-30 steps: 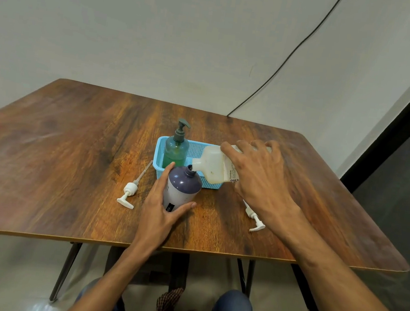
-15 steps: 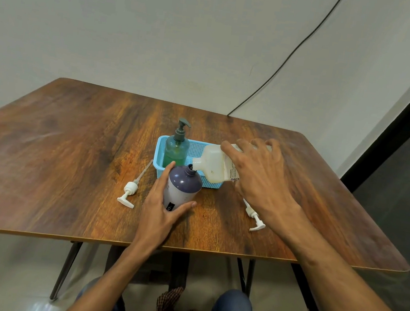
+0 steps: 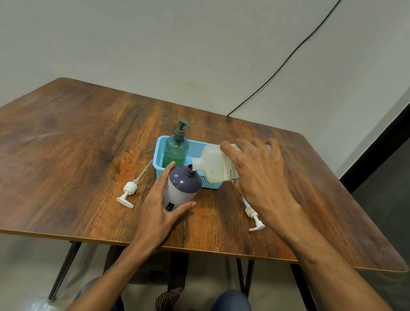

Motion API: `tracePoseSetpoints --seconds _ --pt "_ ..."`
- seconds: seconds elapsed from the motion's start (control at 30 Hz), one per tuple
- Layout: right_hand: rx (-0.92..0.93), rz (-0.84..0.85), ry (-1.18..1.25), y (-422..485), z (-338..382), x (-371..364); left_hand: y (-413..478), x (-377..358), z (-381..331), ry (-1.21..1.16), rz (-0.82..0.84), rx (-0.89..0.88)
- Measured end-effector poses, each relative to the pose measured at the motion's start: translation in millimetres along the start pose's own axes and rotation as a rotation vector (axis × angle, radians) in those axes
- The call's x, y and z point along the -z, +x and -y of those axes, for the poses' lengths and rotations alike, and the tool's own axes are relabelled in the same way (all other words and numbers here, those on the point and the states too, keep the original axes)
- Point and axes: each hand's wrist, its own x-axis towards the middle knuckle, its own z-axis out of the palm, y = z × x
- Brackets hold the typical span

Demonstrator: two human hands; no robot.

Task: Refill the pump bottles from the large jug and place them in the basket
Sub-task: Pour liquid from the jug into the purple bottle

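Grip, left: the left hand (image 3: 163, 209) curls round the lower body of the purple-topped bottle (image 3: 181, 188), thumb on the near right side and fingers up the left side.
Grip, right: the right hand (image 3: 258, 177) clasps the white jug (image 3: 213, 164) from above. The jug is tipped on its side with its spout pointing left, right at the bottle's open neck.
Bottle: it stands upright on the counter (image 3: 57, 150), cap off, just in front of the basket.
Writing: the jug label shows "CHG" at its edge, and the fine print is too small to read. A small black tag on the bottle has white marks that cannot be read.
Basket: a light blue basket (image 3: 158, 155) holds a green pump bottle (image 3: 175, 149), upright with its pump fitted.
Loose parts: a white pump head (image 3: 128, 192) lies left of the left hand. A second pump head (image 3: 254, 217) lies to the right, partly hidden by the right wrist.
Surroundings: a black cable (image 3: 288, 59) runs up the wall behind.
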Motion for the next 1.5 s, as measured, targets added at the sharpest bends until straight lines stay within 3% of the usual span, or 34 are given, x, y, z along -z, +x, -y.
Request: tracePoseSetpoints --seconds 1.5 --pt "0.011 0.017 -0.028 2.4 0.8 4.4 0.6 1.0 -1.1 0.009 0.005 0.008"
